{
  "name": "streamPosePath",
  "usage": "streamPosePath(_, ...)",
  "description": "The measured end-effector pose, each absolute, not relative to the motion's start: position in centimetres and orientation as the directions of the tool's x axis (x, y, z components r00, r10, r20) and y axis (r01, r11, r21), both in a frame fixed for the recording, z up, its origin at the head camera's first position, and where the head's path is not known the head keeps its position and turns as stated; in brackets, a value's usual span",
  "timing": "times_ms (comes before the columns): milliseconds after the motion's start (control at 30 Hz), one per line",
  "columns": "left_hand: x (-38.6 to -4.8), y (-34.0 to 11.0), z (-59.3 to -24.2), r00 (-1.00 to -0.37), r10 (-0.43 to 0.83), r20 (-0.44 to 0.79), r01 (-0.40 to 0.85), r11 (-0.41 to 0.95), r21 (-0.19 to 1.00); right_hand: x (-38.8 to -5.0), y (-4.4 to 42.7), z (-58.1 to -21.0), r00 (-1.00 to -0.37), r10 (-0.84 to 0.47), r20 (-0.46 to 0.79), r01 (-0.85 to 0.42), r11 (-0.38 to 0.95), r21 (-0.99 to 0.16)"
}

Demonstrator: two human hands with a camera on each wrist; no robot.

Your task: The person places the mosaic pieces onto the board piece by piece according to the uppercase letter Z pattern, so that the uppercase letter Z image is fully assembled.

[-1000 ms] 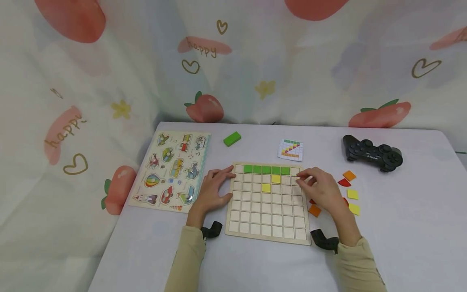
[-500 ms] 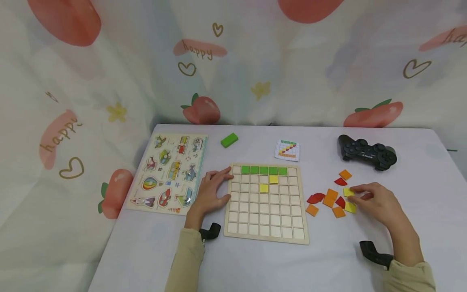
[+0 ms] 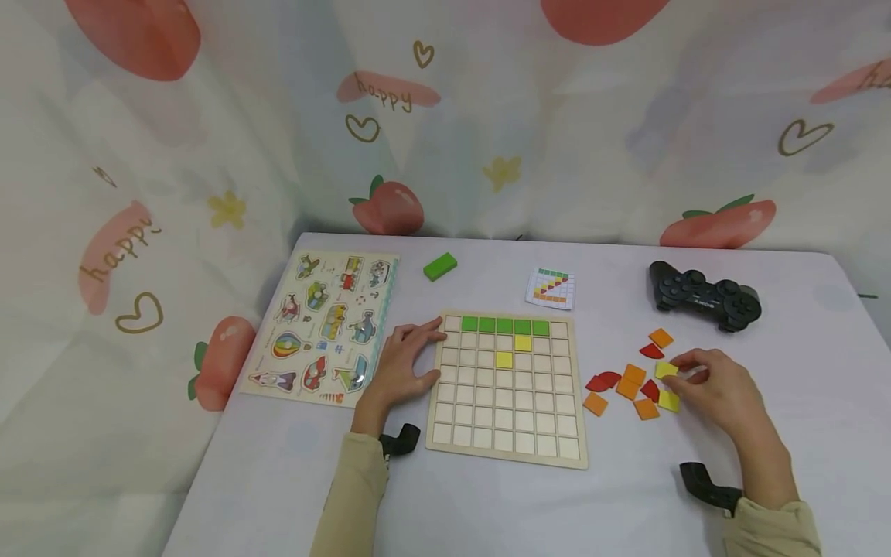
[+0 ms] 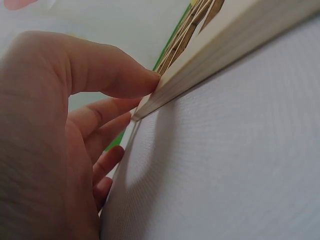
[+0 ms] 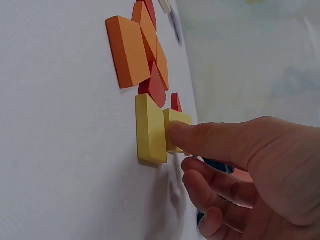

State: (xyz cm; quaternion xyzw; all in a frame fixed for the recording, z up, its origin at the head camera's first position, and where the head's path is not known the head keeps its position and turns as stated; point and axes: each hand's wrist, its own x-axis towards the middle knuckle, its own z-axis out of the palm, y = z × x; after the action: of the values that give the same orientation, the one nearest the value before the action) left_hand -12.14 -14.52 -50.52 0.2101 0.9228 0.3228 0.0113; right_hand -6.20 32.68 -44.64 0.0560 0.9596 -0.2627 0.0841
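A wooden grid board (image 3: 578,458) lies flat in the middle of the table. In it are a row of green square tiles (image 3: 505,326) and two yellow tiles (image 3: 523,343). My left hand (image 3: 402,370) rests against the board's left edge; the left wrist view has the thumb (image 4: 120,75) touching the side of the frame. Right of the board, my right hand (image 3: 720,387) pinches a yellow square tile (image 5: 175,117) between thumb and fingers; its far side is hidden. Another yellow tile (image 5: 150,132) lies beside it on the cloth.
Orange square tiles (image 3: 646,408) and red curved-edge pieces (image 3: 602,381) lie loose near the right hand. A printed pattern card (image 3: 551,289) and green block (image 3: 440,267) lie behind the board. A black game controller (image 3: 704,296) stands back right, a vehicle picture puzzle (image 3: 323,325) left.
My right hand has moved from the board's upper right edge out to the yellow tiles on the right, where it now pinches one. The left hand stays at the board's edge.
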Motion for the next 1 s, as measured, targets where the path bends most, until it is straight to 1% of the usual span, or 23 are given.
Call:
streamPosePath(267, -11.9, -14.5, -50.4, -0.91, 0.401, 0.107, 0.381, 0.703, 0.601, -6.3, 31.8, -44.3, -0.991, 0.048, -0.123, 0.113, 0.797, -0.594)
streamPosePath(400, -12.0, -14.5, -50.5, -0.911, 0.401, 0.096, 0.375, 0.708, 0.598, -6.6, 30.2, -43.4, -0.998, 0.018, -0.065, 0.055, 0.768, -0.638)
streamPosePath(567, -12.1, -14.4, -50.5, -0.913, 0.396, 0.1, 0.374, 0.71, 0.596, -7.7, 25.9, -42.4, -1.0, -0.023, -0.02, -0.002, 0.703, -0.712)
streamPosePath(667, -12.1, -14.4, -50.6, -0.913, 0.392, 0.109, 0.374, 0.704, 0.604, -8.6, 22.7, -42.5, -0.997, -0.078, -0.008, -0.045, 0.65, -0.759)
streamPosePath(867, -12.2, -14.4, -50.7, -0.912, 0.392, 0.118, 0.381, 0.705, 0.598, -9.9, 16.5, -44.3, -0.976, -0.219, 0.017, -0.136, 0.541, -0.83)
streamPosePath(1000, -12.1, -14.4, -50.6, -0.911, 0.395, 0.118, 0.383, 0.706, 0.596, -9.6, 13.6, -45.6, -0.962, -0.272, 0.019, -0.165, 0.524, -0.836)
